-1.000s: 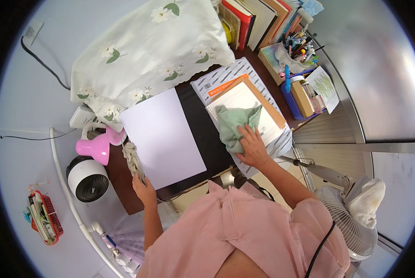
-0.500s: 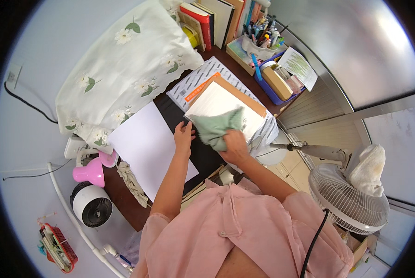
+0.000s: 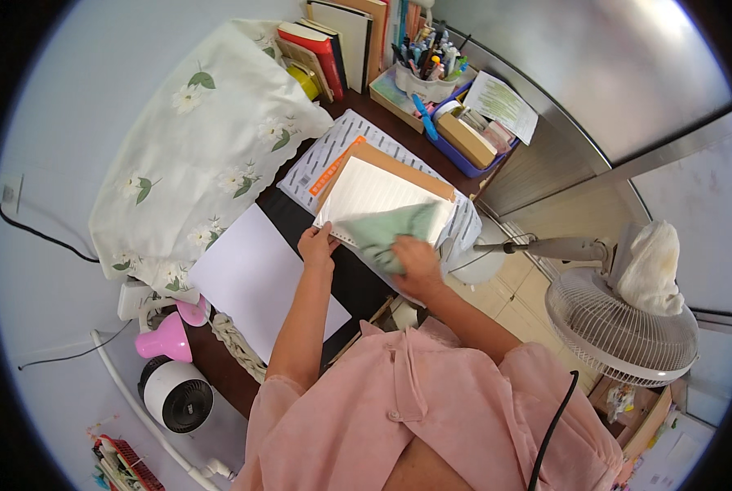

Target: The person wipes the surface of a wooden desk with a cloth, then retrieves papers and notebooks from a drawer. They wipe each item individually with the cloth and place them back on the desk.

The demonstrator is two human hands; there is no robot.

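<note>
My right hand [image 3: 417, 265] is closed on a green cloth [image 3: 386, 233], which lies spread over the near right part of a white lined pad [image 3: 374, 190]. The cloth is slightly blurred by motion. At the pad's near left corner, my left hand [image 3: 318, 245] pinches the edge with thumb and fingers. Punched holes run along this near edge. Beneath the pad lies a brown cardboard sheet [image 3: 419, 182], on top of a white printed bag [image 3: 358, 127] with an orange strip. A large blank white sheet [image 3: 264, 270] lies left of my left forearm, on a black mat [image 3: 288, 219].
A floral cloth [image 3: 211, 123] drapes over something at the far left. Books [image 3: 333, 53], a pen holder [image 3: 427, 82] and a blue basket [image 3: 464, 155] line the back. A pink lamp [image 3: 166, 337] and a small white fan [image 3: 178, 397] stand left; a standing fan [image 3: 619, 319] is right.
My left hand has gone from hovering open beside the pad to pinching its corner. The cloth has slid toward the right across the pad, still in my right hand. The view has shifted slightly.
</note>
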